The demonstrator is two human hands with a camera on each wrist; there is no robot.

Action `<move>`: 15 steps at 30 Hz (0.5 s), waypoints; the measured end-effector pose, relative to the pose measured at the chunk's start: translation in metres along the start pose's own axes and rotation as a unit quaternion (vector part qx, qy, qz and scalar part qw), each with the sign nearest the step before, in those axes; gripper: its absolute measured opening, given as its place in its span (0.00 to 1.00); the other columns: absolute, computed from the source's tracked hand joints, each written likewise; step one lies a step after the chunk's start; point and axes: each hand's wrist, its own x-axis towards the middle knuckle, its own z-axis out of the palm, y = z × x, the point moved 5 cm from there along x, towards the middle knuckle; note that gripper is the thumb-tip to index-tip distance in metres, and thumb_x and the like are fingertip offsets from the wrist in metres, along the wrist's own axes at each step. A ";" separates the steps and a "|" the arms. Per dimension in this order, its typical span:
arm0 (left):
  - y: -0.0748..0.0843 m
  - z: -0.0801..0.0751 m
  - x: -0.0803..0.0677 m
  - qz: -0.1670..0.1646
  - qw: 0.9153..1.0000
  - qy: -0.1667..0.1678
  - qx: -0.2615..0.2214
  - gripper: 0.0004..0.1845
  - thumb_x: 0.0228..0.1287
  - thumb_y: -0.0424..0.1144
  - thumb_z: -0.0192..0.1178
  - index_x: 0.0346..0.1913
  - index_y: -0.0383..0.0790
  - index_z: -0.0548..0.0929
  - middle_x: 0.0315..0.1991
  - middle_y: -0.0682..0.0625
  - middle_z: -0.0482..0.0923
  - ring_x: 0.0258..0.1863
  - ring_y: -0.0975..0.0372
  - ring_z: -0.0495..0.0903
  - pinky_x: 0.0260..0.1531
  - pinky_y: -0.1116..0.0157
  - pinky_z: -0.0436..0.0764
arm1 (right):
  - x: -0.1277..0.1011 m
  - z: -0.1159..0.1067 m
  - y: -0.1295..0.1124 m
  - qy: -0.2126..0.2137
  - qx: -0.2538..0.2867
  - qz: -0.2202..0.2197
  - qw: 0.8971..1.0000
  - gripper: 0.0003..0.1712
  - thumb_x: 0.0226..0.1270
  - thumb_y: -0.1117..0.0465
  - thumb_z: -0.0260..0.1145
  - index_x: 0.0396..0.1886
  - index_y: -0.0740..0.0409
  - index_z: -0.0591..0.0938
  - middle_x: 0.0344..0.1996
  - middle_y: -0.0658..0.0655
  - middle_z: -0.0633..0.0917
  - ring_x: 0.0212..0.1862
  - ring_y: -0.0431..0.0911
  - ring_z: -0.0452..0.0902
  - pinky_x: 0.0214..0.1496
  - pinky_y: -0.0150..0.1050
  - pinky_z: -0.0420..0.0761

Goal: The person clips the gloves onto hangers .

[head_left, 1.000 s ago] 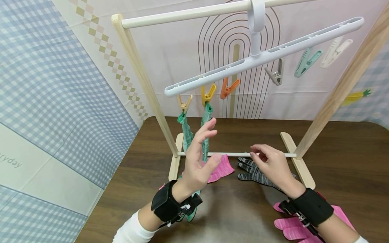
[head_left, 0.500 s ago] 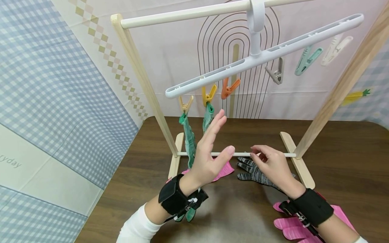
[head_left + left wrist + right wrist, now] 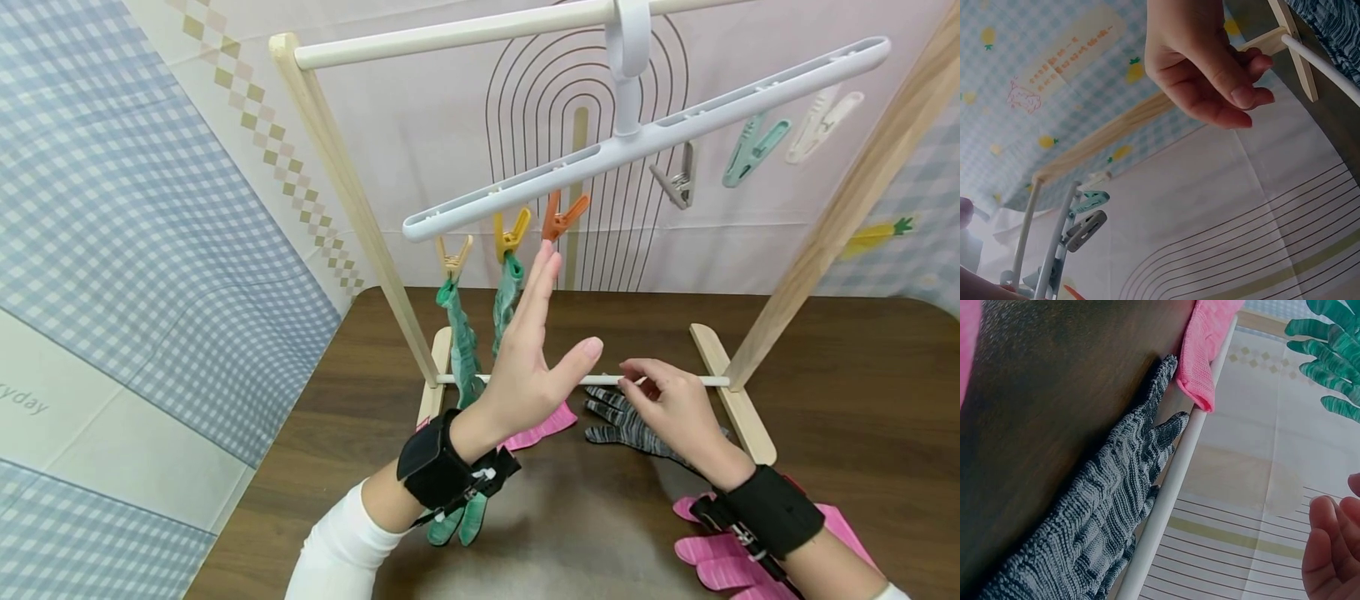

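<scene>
My left hand [image 3: 528, 358] is raised with straight fingers and thumb spread. Its fingertips overlap the bottom of the orange clothespin [image 3: 564, 218] in the head view; whether they touch I cannot tell. Two green gloves [image 3: 462, 333] hang behind it, from the wooden clothespin [image 3: 453, 258] and the yellow clothespin [image 3: 512, 235]. My right hand [image 3: 670, 408] hangs loosely curled, holding nothing, above a black-and-grey knitted glove [image 3: 626, 425] on the table; the left wrist view also shows this hand [image 3: 1210, 69]. A pink glove [image 3: 543, 427] lies partly hidden behind my left arm.
A white hanger [image 3: 637, 143] hooks over the rack's top bar [image 3: 457, 35], with grey [image 3: 678, 177], mint [image 3: 753, 152] and white [image 3: 823, 125] clothespins on its right. Wooden posts [image 3: 337, 167] and a low white rod [image 3: 600, 380] form the rack. Another pink glove [image 3: 720, 560] lies beneath my right wrist.
My left hand has moved up and to the right, from beside the green gloves to the orange clothespin, its fingers straightening. The right hand has stayed almost still.
</scene>
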 end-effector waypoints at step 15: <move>0.004 -0.006 0.020 -0.070 0.997 -0.023 -0.004 0.40 0.60 0.36 0.51 0.68 0.35 0.38 0.70 0.51 0.30 0.68 0.67 0.33 0.65 0.56 0.48 | -0.004 0.002 0.000 -0.003 -0.011 0.004 1.000 0.10 0.46 0.71 0.66 0.32 0.61 0.81 0.22 0.51 0.80 0.22 0.33 0.68 0.24 0.23 0.68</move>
